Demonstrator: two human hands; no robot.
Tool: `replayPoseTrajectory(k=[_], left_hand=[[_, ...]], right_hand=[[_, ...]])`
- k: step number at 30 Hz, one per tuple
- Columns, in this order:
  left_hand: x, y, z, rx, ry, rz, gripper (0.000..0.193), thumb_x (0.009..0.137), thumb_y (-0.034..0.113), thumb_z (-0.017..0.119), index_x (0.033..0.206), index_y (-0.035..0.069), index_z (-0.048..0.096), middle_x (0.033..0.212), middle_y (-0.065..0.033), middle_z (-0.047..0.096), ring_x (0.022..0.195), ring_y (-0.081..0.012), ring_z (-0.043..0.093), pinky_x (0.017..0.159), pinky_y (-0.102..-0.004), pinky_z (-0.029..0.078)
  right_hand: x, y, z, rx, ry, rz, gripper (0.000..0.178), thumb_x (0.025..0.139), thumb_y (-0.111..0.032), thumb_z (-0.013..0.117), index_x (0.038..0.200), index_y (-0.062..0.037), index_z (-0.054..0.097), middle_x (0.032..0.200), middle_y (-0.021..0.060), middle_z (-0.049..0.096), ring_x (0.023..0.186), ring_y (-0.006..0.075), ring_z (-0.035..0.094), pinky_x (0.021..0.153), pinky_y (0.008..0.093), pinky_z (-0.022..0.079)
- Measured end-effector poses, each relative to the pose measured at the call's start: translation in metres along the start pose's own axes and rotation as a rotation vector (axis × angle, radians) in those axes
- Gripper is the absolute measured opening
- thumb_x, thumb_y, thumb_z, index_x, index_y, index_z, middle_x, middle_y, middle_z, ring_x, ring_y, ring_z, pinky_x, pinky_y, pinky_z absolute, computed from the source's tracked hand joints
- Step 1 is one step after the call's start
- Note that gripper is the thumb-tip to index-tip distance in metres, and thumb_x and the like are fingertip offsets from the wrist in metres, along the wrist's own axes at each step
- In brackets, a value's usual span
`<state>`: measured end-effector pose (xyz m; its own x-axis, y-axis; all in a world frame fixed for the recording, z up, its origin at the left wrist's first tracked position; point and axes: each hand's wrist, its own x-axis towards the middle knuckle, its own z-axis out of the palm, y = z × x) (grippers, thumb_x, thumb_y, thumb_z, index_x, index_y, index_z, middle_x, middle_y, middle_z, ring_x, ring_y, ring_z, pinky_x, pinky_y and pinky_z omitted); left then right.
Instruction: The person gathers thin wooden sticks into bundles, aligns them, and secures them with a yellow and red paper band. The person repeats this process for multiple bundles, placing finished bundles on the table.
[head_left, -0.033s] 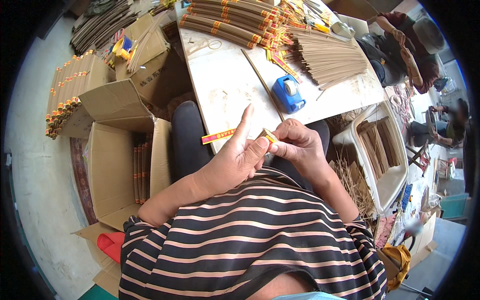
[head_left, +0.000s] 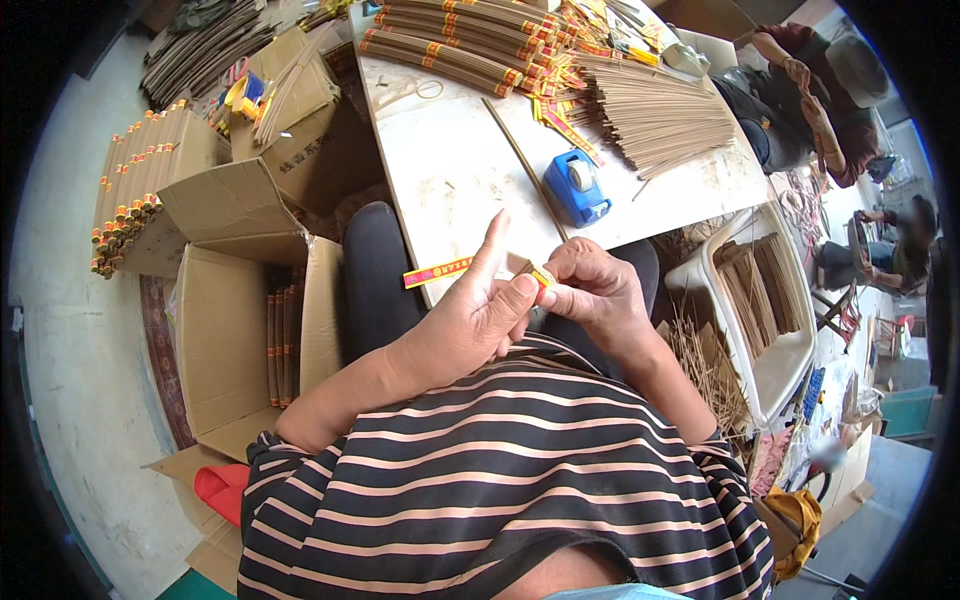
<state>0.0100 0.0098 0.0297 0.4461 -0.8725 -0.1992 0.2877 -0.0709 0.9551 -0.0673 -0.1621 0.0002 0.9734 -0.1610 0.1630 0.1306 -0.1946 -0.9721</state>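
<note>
Both of my hands meet over the near table edge around a small bundle of brown incense sticks (head_left: 527, 266), seen almost end-on, with a yellow and red paper label (head_left: 541, 276) round its end. My left hand (head_left: 470, 310) is closed on the bundle, thumb tip pressing the label and index finger stretched out. My right hand (head_left: 598, 290) pinches the label from the other side. The bundle's length is hidden by the hands. Beside my left hand a pink and yellow label strip (head_left: 433, 273) lies at the table edge. Ahead of my right hand stands a blue tape dispenser (head_left: 577, 190).
Labelled bundles (head_left: 440, 65) and loose incense sticks (head_left: 655, 115) cover the far table (head_left: 430, 150). A thin rod (head_left: 520, 155) lies near the dispenser. An open carton (head_left: 225, 330) stands left, a white bin (head_left: 775, 385) right. Other people (head_left: 830, 110) sit at far right.
</note>
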Motion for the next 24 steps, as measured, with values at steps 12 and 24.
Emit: replayPoseTrajectory(k=[12,24], left_hand=[[-0.001,0.000,0.000,-0.005,0.004,-0.013,0.073,0.095,0.040,0.040,0.143,0.004,-0.001,0.069,-0.0012,0.047,0.055,-0.0031,0.041,0.048,-0.0155,0.035],[-0.002,0.000,0.001,0.004,0.017,-0.021,0.072,0.095,0.041,0.040,0.143,0.003,0.001,0.071,-0.0009,0.048,0.056,-0.0023,0.042,0.047,-0.0152,0.035]], right_hand=[[-0.005,-0.003,0.006,-0.087,0.033,-0.117,0.021,0.076,-0.012,0.071,0.067,-0.0020,0.056,0.068,0.0032,0.053,0.064,0.0127,0.050,0.057,0.0258,0.041],[-0.010,-0.004,0.008,-0.005,0.032,-0.050,0.020,0.078,-0.011,0.070,0.067,-0.0015,0.056,0.069,0.0031,0.052,0.065,0.0117,0.048,0.057,0.0245,0.040]])
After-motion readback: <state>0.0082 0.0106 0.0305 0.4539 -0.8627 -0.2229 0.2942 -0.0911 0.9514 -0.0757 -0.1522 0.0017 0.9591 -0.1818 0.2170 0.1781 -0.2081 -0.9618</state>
